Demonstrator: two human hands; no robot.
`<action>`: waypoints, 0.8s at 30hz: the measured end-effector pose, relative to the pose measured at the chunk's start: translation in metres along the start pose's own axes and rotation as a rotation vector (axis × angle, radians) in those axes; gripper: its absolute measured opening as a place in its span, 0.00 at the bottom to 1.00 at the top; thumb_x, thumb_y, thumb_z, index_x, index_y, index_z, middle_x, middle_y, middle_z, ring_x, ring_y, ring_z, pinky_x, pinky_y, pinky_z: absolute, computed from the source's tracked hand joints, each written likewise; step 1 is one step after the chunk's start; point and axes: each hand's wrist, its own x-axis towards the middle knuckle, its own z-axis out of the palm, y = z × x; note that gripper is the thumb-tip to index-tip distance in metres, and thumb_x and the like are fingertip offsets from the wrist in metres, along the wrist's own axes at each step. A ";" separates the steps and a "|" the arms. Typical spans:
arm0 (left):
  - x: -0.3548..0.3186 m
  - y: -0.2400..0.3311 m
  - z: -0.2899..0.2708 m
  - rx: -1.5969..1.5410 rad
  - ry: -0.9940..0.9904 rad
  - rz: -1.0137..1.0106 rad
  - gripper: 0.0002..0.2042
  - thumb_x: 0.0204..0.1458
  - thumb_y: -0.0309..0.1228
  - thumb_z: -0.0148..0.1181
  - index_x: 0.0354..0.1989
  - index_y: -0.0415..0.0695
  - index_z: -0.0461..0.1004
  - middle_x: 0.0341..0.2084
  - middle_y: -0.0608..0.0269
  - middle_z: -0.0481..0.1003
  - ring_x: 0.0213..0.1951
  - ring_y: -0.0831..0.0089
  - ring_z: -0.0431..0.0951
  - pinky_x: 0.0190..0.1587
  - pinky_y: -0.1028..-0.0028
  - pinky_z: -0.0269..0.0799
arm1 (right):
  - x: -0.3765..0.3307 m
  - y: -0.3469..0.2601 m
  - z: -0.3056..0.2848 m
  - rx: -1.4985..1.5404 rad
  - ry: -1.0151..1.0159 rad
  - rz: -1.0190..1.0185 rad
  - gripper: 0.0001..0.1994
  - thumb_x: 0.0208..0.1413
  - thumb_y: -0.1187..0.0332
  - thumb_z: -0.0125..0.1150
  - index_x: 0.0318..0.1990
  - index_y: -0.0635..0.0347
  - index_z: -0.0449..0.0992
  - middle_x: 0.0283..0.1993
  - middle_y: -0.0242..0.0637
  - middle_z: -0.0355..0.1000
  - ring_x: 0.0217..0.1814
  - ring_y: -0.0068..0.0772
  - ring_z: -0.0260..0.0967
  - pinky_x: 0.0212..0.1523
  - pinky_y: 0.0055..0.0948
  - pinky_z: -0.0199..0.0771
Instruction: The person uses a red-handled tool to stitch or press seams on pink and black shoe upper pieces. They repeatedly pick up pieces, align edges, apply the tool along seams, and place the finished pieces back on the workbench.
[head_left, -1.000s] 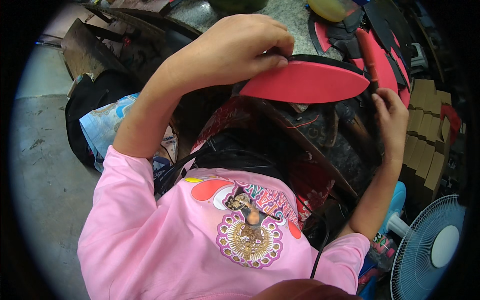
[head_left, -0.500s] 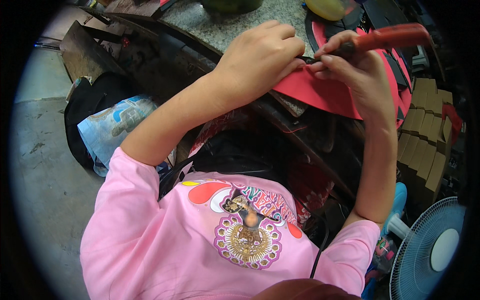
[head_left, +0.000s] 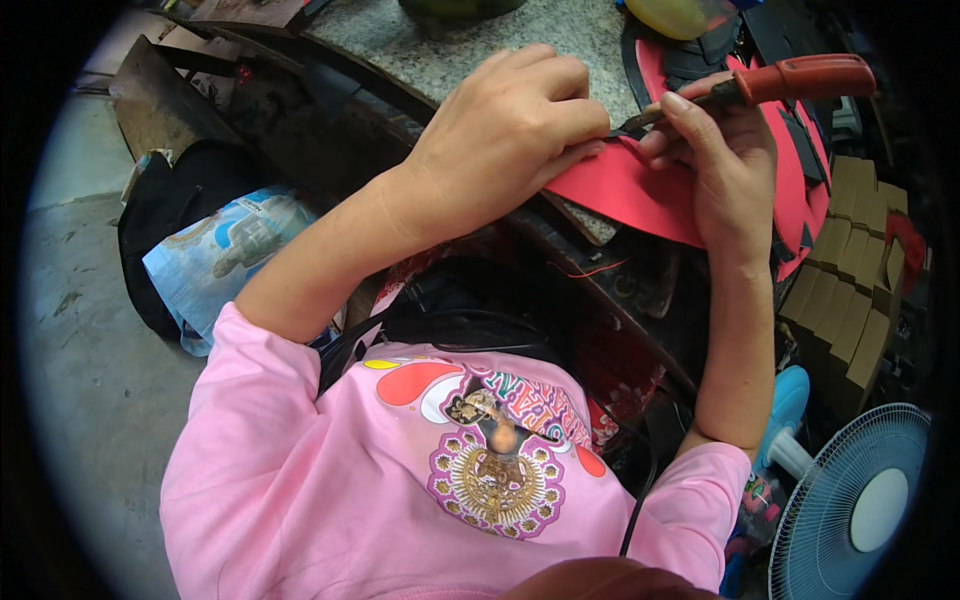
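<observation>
My left hand (head_left: 515,130) presses down on a flat red sheet piece (head_left: 620,190) at the edge of a grey speckled worktop (head_left: 450,50). My right hand (head_left: 720,160) grips a knife with a red-brown handle (head_left: 800,78). Its blade points left and meets the red piece close to my left fingertips. More red and black cut pieces (head_left: 800,170) lie under and behind my right hand.
Stacked tan cardboard boxes (head_left: 850,290) stand at the right, and a blue fan (head_left: 850,510) sits at the lower right. A printed plastic bag (head_left: 220,250) and a black bag (head_left: 170,210) lie on the concrete floor at the left. A yellow object (head_left: 680,15) rests on the worktop.
A second ago my right hand was lower and off the knife. It rose, took up the knife and now cuts at the red piece, which my left hand has pressed down onto the worktop.
</observation>
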 end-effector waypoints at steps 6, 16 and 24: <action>-0.003 0.001 0.000 0.066 0.012 -0.019 0.08 0.46 0.29 0.69 0.35 0.45 0.79 0.29 0.63 0.72 0.35 0.62 0.73 0.39 0.66 0.69 | -0.002 0.001 0.005 -0.076 -0.064 -0.033 0.09 0.59 0.74 0.64 0.43 0.64 0.71 0.33 0.36 0.76 0.28 0.25 0.78 0.27 0.19 0.78; -0.017 0.007 -0.019 0.299 0.039 -0.057 0.08 0.43 0.37 0.69 0.31 0.53 0.80 0.28 0.72 0.72 0.36 0.69 0.72 0.43 0.64 0.65 | -0.006 0.005 0.021 -0.242 0.017 -0.120 0.10 0.58 0.75 0.64 0.44 0.64 0.71 0.32 0.33 0.75 0.26 0.20 0.75 0.26 0.17 0.74; -0.022 0.010 -0.014 0.263 0.073 0.011 0.04 0.43 0.33 0.67 0.27 0.52 0.79 0.26 0.72 0.71 0.34 0.70 0.72 0.42 0.67 0.65 | -0.011 -0.001 0.016 -0.040 0.033 -0.019 0.08 0.59 0.74 0.64 0.41 0.63 0.71 0.31 0.35 0.74 0.27 0.23 0.76 0.26 0.18 0.76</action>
